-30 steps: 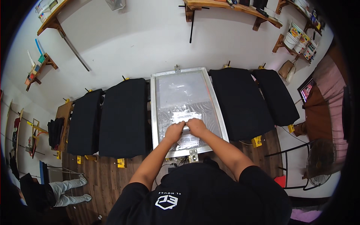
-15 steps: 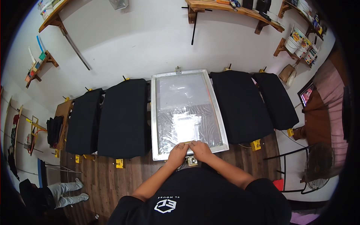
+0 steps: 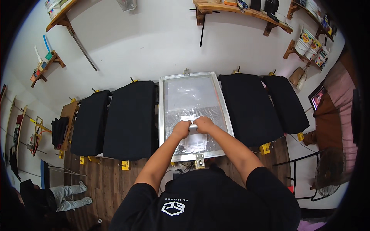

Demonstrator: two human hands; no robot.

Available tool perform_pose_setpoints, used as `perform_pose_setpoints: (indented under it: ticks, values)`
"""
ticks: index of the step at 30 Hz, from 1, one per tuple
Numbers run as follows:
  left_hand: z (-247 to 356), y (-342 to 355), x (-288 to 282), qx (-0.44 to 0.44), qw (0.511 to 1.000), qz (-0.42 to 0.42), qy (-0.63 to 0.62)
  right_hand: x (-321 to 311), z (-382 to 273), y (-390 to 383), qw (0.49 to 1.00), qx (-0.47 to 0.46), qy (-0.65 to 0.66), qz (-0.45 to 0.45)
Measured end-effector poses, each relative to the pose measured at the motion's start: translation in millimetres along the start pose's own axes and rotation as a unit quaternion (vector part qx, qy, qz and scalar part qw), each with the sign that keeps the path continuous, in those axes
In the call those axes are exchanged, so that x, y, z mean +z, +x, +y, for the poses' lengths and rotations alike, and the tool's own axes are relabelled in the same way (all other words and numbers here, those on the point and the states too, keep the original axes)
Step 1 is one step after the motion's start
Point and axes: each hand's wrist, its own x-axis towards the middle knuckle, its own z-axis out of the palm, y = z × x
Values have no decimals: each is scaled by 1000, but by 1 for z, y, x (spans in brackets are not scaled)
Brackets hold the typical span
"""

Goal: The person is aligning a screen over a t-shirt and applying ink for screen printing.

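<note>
A screen-printing frame (image 3: 161,115) with a silver metal rim lies in front of me, its translucent mesh (image 3: 185,94) shiny and wrinkled-looking. My left hand (image 3: 182,129) and my right hand (image 3: 204,125) are closed side by side on a short pale squeegee (image 3: 193,126), which stands over the nearer half of the mesh. Most of the squeegee is hidden under my fingers. A bright rectangular patch (image 3: 192,143) shows on the mesh between my forearms. At the frame's near edge sits a metal clamp (image 3: 199,161).
Black cloth-covered boards flank the frame, one close on the left (image 3: 129,119) and one on the right (image 3: 251,109), with others beyond. Wooden shelves (image 3: 243,13) hang on the wall. A fan (image 3: 331,169) stands at right. Another person (image 3: 54,196) is at lower left.
Both hands have slid away from my body, from the frame's near edge up over the mesh, with the squeegee held between them. My arms are more stretched out.
</note>
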Motion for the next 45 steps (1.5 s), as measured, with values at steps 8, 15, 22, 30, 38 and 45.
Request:
perform_pose_setpoints:
  ticks: [8, 15, 22, 30, 38, 45]
  values:
    - [-8, 23, -20, 23, 999, -48, -8, -7, 4, 17, 1000, -6, 9, -16]
    - [1, -19, -7, 46, 999, -28, -2, 22, -5, -11, 997, -75, -12, 27]
    - [39, -83, 1, 46, 998, -27, -24, 34, -22, -76, 995, -92, 5, -25]
    - [17, -39, -20, 37, 998, -47, -9, -6, -19, -41, 998, -42, 14, -50]
    - [1, -40, 15, 67, 995, 62, -49, 42, -10, -31, 988, -84, 27, 126]
    - [32, -100, 39, 105, 983, 147, -33, 80, -32, -87, 975, -92, 35, 198]
